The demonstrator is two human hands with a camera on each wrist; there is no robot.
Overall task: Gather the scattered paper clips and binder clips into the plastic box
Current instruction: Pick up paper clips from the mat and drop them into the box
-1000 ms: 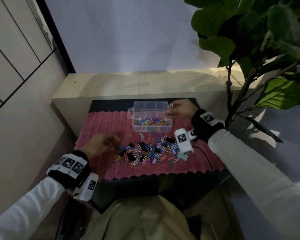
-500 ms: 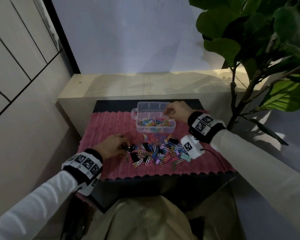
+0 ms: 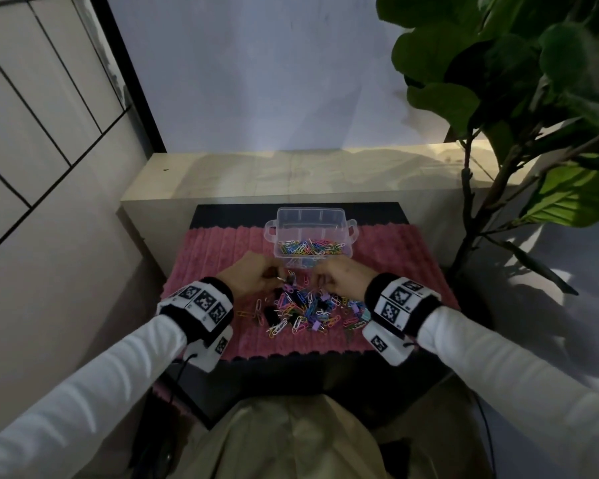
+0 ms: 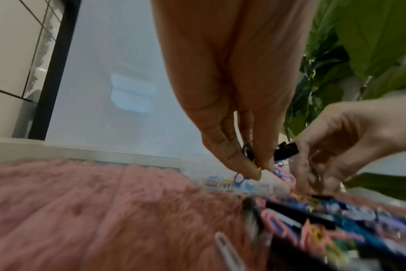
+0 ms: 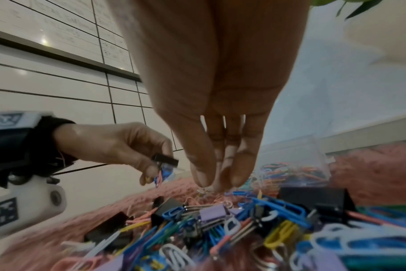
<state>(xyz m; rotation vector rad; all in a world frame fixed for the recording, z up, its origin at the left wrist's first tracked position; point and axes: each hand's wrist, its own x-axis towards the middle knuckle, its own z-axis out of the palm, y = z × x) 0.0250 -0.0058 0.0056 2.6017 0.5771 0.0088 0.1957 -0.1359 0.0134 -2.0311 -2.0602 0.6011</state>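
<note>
Pink and ribbed, the mat [image 3: 208, 267] on the counter [image 3: 222, 174] carries the whole job in the head view. Half a second ago the right hand [image 3: 339, 276] was up at the rim of the plastic box [image 3: 312, 233]; now it has come back down to the far edge of the scattered pile [image 3: 308, 307], beside the left hand [image 3: 249, 276], which has lifted off the mat's left part. I read that as one drop finished and another pick under way. One box, two hands; loose clips too many to count, dozens at least, with a layer of paper clips already in the box.

Left wrist view: the left fingers [image 4: 234, 161] pinch a small bunch, one black binder clip [image 4: 287, 151] and a few coloured paper clips, perhaps three; blur prevents a firm count.

Right wrist view: the right fingers [image 5: 203, 176] are drawn together, tips down on the pile at a pale paper clip; whether they have hold of it I cannot tell. At least four black binder clips and one lilac binder clip [image 5: 214, 212] lie among the clips.
</note>
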